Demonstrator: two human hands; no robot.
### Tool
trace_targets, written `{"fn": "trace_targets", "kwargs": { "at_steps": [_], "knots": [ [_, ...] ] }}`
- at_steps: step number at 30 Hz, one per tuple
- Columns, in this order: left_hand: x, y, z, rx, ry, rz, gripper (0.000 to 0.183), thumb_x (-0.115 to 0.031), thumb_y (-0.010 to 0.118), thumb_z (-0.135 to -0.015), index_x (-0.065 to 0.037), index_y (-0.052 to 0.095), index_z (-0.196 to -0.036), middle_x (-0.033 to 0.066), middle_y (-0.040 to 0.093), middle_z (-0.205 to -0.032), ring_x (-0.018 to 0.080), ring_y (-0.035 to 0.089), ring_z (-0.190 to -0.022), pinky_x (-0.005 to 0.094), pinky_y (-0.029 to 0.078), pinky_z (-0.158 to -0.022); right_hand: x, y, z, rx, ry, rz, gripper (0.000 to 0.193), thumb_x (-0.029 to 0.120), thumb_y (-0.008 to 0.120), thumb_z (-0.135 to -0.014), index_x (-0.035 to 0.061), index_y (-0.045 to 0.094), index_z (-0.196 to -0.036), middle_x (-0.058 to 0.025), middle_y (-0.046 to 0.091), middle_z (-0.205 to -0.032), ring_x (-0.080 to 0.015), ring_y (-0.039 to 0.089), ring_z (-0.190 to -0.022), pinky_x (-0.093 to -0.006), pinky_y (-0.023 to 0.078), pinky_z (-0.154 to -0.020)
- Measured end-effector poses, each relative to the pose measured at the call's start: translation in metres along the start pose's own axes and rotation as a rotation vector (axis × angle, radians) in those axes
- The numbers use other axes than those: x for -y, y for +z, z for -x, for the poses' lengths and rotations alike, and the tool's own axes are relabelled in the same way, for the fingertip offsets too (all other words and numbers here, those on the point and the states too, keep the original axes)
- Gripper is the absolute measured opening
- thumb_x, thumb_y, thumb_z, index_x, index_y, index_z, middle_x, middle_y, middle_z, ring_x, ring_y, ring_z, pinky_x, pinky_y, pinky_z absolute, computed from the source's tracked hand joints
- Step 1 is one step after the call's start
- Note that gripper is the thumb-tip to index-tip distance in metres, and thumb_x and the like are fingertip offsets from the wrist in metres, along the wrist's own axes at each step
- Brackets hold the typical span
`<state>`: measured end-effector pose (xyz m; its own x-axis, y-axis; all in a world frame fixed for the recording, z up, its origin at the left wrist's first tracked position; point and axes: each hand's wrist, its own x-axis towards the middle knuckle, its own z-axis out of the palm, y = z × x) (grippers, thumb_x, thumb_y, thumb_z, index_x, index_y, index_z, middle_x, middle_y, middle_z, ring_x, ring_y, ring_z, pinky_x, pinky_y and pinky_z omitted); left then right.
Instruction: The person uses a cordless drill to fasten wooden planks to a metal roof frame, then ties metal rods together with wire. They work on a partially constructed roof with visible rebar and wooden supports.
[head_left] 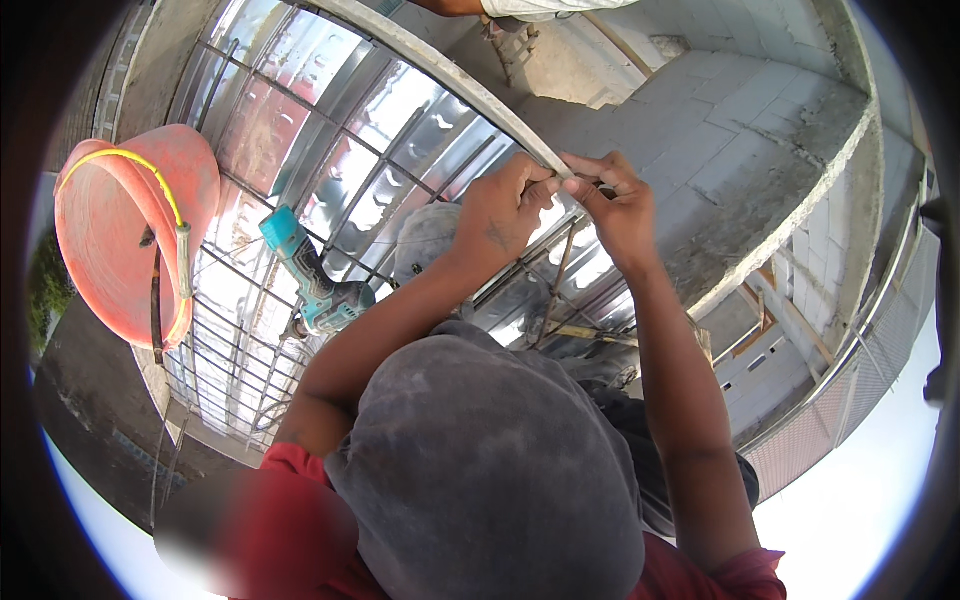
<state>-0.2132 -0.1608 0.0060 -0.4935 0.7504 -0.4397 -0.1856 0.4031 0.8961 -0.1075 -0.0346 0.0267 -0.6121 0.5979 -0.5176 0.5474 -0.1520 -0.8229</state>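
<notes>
My left hand (503, 208) and my right hand (618, 208) meet at the edge of a narrow concrete wall top (500, 112). Thumbs and forefingers of both are pinched together, their tips almost touching. Whatever sits between the fingertips is too small to make out. Left of my left forearm, a teal and black cordless drill (318, 280) lies on a grid of steel reinforcing bars (345, 130). Beneath the bars is shiny corrugated metal decking (360, 185). Close by my left wrist is a light grey rounded thing (425, 240), partly covered by my arm.
An orange bucket (130, 230) with a yellow-sleeved handle lies tipped at the left. Grey block walls (740, 110) drop away at the right, below a rough concrete edge (800, 220). Another person's arm (450, 6) shows at the top. A grey cloth cap (490, 470) fills the lower middle.
</notes>
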Motion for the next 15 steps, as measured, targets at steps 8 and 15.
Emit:
{"fn": "trace_targets", "kwargs": {
  "at_steps": [8,15],
  "knots": [
    [-0.011,-0.030,0.020,0.299,-0.314,-0.056,0.023,-0.023,0.057,-0.098,-0.001,0.064,-0.100,0.0054,0.066,-0.079,0.0101,0.063,-0.068,0.0274,0.051,-0.065,0.016,0.000,-0.006,-0.027,0.277,-0.085,0.021,0.014,0.073,-0.086,0.0001,0.070,-0.101,-0.0038,0.067,-0.094,-0.0097,0.059,-0.083,-0.0236,0.047,-0.075],
    [-0.008,-0.014,0.004,0.242,-0.341,0.171,0.024,-0.024,0.051,-0.101,-0.006,0.065,-0.098,0.0023,0.065,-0.083,0.0108,0.064,-0.070,0.0247,0.052,-0.067,0.019,0.000,-0.014,-0.005,0.301,-0.200,0.024,0.018,0.071,-0.088,0.0004,0.066,-0.103,-0.0017,0.065,-0.090,-0.0079,0.057,-0.078,-0.0219,0.044,-0.070]
  ]
}}
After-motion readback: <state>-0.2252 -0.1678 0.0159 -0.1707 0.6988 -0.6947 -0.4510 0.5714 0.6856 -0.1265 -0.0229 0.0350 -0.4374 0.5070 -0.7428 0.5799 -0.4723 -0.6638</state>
